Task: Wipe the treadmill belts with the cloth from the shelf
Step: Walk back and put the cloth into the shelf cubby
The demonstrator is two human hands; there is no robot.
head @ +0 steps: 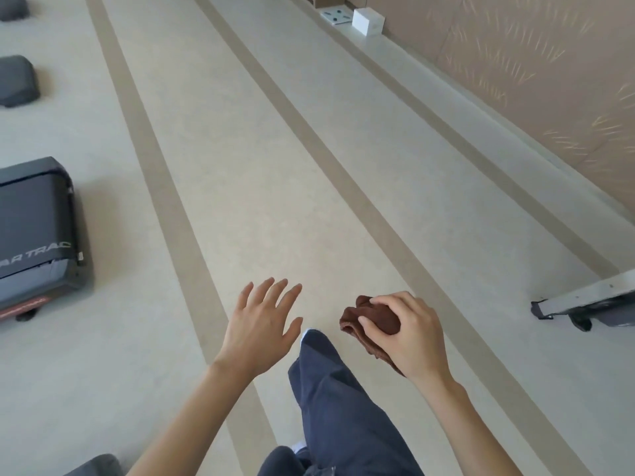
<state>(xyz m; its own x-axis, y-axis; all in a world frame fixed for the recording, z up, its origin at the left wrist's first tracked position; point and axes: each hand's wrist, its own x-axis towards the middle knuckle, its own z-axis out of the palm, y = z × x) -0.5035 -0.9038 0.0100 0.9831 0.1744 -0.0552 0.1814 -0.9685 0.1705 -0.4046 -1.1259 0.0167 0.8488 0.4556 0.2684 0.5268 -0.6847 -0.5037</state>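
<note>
Clutching the brown cloth [372, 321] in a loose wad, the right hand [412, 338] sits at the lower middle of the frame. Its fingers [391, 301] and thumb are curled round the fabric, so only a crumpled end pokes out to the left and a tail hangs below the palm. Balled up like that, it looks held for carrying rather than wiping; I would guess it needs opening out before it meets a belt. To my eye the cloth is fetched and no wiping has begun.

Just to its left, apart from the cloth, the left hand [263, 324] is spread in the air, fingers straight and holding nothing, probably swung out for balance mid-stride. Between the two hands a leg [343, 407] in dark blue trousers reaches forward over the pale floor [275, 166] with its tan stripes [165, 201].

The nearest treadmill [34, 228] lies at the left edge, well apart from both hands, its dark belt [27, 207] bare. Ends of two more machines [17, 80] show at the upper left. A grey metal foot [584, 300] of some other equipment juts in at the right edge, and a small white box [368, 21] stands by the wall [515, 63] at the top.
</note>
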